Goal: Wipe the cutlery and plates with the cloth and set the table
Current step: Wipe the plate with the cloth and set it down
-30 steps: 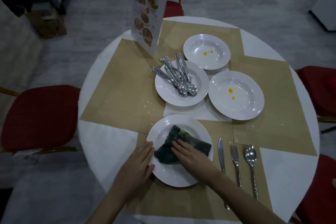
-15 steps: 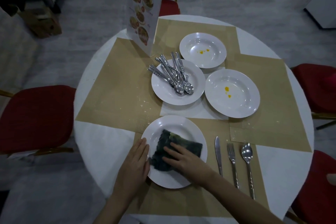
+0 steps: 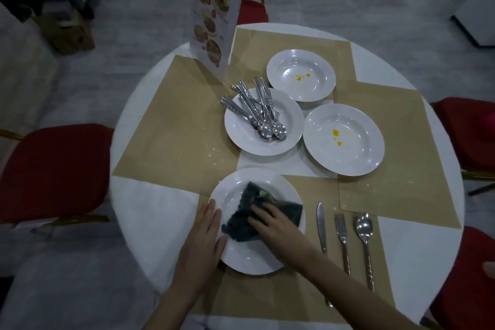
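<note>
A white plate (image 3: 249,257) lies on the near placemat. On it, my right hand (image 3: 270,222) presses a dark cloth (image 3: 242,218) flat with straight fingers. My left hand (image 3: 203,236) rests with straight fingers on the plate's left rim. To the right of the plate lie a knife (image 3: 321,230), a fork (image 3: 342,238) and a spoon (image 3: 364,238) side by side. Further back, a white plate (image 3: 243,139) holds several pieces of cutlery (image 3: 257,112). Two more white plates (image 3: 345,163) (image 3: 302,88) carry yellow stains.
A standing menu card (image 3: 217,19) is at the table's far left. Tan placemats (image 3: 171,126) with crumbs cover the round white table (image 3: 150,209). Red chairs (image 3: 53,171) stand around it on the left, the right and the far side.
My right hand has slid the cloth leftward across the near plate and a little back again. My left hand has stayed at the plate's left rim.
</note>
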### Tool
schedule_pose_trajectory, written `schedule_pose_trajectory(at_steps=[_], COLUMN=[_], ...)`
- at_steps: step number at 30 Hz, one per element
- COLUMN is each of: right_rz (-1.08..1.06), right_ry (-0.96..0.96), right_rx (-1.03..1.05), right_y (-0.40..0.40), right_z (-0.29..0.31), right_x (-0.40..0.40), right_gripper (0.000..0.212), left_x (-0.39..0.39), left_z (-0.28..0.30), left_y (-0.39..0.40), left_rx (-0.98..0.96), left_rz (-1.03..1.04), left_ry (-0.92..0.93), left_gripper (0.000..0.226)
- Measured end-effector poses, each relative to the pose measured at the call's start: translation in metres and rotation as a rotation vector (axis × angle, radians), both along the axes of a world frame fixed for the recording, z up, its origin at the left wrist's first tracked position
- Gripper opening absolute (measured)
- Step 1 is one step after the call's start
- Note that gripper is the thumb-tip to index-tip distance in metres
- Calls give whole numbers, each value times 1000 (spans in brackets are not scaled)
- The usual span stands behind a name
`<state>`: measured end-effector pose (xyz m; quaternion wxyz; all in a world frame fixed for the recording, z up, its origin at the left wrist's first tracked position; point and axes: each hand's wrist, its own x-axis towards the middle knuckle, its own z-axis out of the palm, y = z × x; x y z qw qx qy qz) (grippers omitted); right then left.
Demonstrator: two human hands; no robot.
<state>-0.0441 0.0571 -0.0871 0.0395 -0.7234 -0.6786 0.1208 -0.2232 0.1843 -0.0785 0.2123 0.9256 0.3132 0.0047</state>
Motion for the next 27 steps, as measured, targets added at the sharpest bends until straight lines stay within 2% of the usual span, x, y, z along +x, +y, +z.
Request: schedule_pose_trajectory(at_steps=[4, 8, 11, 14, 18, 20, 22, 23, 27], right_rz=[143, 22, -20, -79, 71, 37, -82, -116, -122], right_ry=[-78, -185, -121, 34, -5, -69, -109, -111, -88], right_rx=[79, -11, -98, -53, -94, -71, -83, -107, -60], right_y=[-9, -20, -14, -5, -8, -15, -23, -25, -10], right_z=[4, 11, 9, -2, 1, 12, 18, 18, 10], right_x=[26, 62, 38, 1, -2, 20, 39, 41, 14], right_gripper=[42, 52, 58, 56, 55, 55, 61, 63, 58], left_x=[-4, -7, -10, -9, -10, -11, -10, -7, 1], left_z=[-1, -5, -8, -7, -4, -4, -1, 1, 6], left_y=[7, 8, 6, 6, 5, 1, -3, -4, 1], left_rx=[31, 29, 49, 74, 28, -77, -227, -285, -420], left_rz=[-27, -37, -54, -51, -36, 58, 260, 372, 637], left_ry=[53, 76, 98, 99, 61, 2, -99, -156, -277], left_gripper=[72, 67, 68, 71, 65, 62, 67, 62, 8])
